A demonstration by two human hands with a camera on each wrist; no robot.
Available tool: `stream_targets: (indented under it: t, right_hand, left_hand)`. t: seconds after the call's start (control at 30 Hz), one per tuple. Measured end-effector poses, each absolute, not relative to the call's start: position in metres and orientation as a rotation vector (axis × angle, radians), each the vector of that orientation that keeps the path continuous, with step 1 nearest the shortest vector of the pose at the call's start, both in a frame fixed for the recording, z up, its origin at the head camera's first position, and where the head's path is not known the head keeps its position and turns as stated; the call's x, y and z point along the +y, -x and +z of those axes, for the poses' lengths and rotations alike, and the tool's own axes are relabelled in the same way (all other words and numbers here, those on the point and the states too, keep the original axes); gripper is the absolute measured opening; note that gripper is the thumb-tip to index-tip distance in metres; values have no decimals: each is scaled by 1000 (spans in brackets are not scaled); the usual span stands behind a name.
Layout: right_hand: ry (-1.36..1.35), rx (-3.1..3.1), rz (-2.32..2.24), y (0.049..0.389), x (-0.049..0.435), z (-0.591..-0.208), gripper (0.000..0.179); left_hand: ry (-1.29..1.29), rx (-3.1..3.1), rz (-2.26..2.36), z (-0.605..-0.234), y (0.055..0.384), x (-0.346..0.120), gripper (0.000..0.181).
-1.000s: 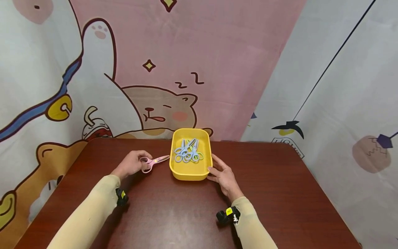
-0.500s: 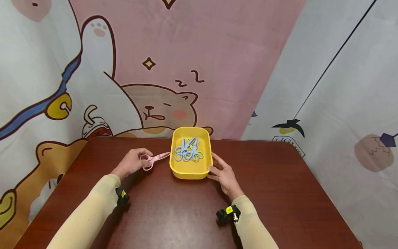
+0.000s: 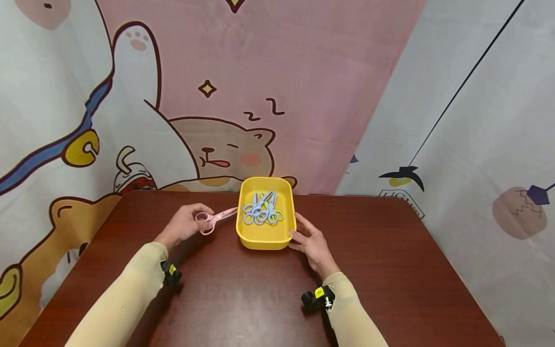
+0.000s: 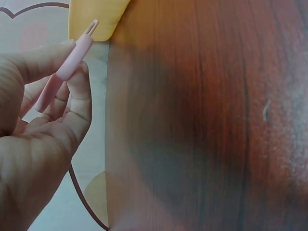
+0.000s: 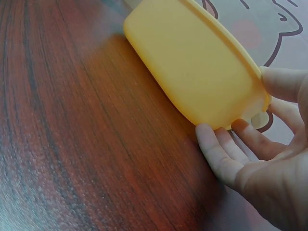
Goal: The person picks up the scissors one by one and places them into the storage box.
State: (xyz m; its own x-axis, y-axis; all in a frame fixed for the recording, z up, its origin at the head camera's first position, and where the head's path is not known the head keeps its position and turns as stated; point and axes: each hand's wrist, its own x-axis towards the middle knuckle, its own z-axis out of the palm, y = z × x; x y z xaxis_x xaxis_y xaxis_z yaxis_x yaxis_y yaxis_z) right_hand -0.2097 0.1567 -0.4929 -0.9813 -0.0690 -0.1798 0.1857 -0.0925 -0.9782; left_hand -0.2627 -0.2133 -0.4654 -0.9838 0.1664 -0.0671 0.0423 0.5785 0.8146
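Note:
My left hand [image 3: 183, 224] pinches a pair of pink scissors [image 3: 219, 215] by the handle, left of the yellow tray [image 3: 264, 237]. The blades point right, their tips right at the tray's left wall in the head view. Seen edge-on in the left wrist view, the pink scissors [image 4: 76, 58] sit between thumb and fingers. At the tray's right side, my right hand [image 3: 315, 249] holds it, thumb at the rim and fingertips low on the wall. Inside the tray lie several blue scissors [image 3: 260, 210] in a pile, with green scissors [image 3: 280, 215] partly hidden beneath.
Everything is at the far side of a dark red-brown wooden table [image 3: 243, 299]. Behind its far edge hangs a cartoon-printed cloth [image 3: 303, 96], close to the tray's back end. Both wrists carry small black cameras.
The left hand has moved the pink scissors slightly up and toward the tray, so the tips now meet its left edge in view. The right hand and tray stay put.

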Motion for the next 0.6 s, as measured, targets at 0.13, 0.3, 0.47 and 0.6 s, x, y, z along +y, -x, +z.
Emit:
stream_targets:
  t: [0.13,0.3,0.47,0.6]
  right_hand:
    - [-126,1993,-2195,209,156,-493,63]
    - [-133,1998,-2191,209,156,-493,62]
    - [-137,1988,-2199,209,156,-492,62]
    - [-136,1986,-2204,209,156,-493,63]
  left_hand:
    - [-176,2669,1402,-463,262,-213,30]
    - [-163,2668,1427,-461,261,-212,30]
    - [-143,2665,1444,-458,261,-213,31]
    - [-160,2662,1482,-457,262,-213,32]
